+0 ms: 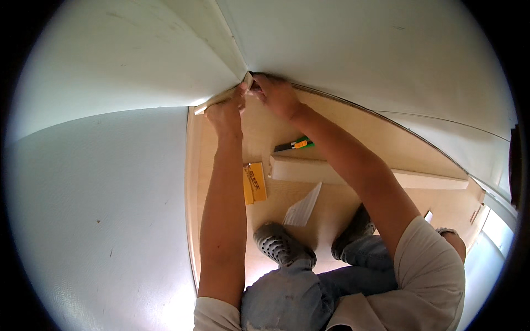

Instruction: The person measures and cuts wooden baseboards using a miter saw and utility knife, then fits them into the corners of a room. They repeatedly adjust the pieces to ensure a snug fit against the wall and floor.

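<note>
In the far corner, where two pale walls meet, both hands are close together at a narrow pale trim strip (208, 103). The strip runs along the foot of the left-hand wall, and its far end tilts up in the corner. My left hand (225, 114) is closed around the strip, thumb towards the corner. Facing it, my right hand (279, 98) has its fingers curled at the strip's end, partly hidden in the dark gap there. Behind my hands on the wooden floor lies a utility knife (294, 144) with a black, green and orange body.
A long pale wooden board (309, 170) lies across the floor under my right forearm. An orange-yellow packet (254, 182) and a torn white sheet (302, 207) rest near my grey shoe (280, 244). Walls (105, 198) close in on the left and ahead.
</note>
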### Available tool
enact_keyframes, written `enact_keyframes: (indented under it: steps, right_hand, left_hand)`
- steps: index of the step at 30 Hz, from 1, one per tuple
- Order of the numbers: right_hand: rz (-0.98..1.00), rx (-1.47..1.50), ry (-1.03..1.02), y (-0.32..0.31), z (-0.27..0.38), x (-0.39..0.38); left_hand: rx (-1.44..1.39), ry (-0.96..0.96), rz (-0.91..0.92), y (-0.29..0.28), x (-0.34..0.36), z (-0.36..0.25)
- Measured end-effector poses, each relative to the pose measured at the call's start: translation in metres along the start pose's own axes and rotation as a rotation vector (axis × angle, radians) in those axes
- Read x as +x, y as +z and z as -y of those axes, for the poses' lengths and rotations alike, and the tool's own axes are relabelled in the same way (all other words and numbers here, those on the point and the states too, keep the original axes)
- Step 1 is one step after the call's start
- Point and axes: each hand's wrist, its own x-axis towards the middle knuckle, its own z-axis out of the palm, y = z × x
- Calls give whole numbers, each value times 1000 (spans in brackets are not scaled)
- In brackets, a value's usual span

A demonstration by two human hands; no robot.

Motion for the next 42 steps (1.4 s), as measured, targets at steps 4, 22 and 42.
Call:
enact_keyframes:
  steps: [4,22,42]
  right_hand:
    - [81,-11,118,-4,6,3]
    - [105,238,258,-22,21,-4]
    - [226,59,260,-26,34,21]
  left_hand:
    - [-7,10,6,4,1,0]
    - [40,12,-69,1,6,7]
    - [260,-142,-199,-4,-1,-6]
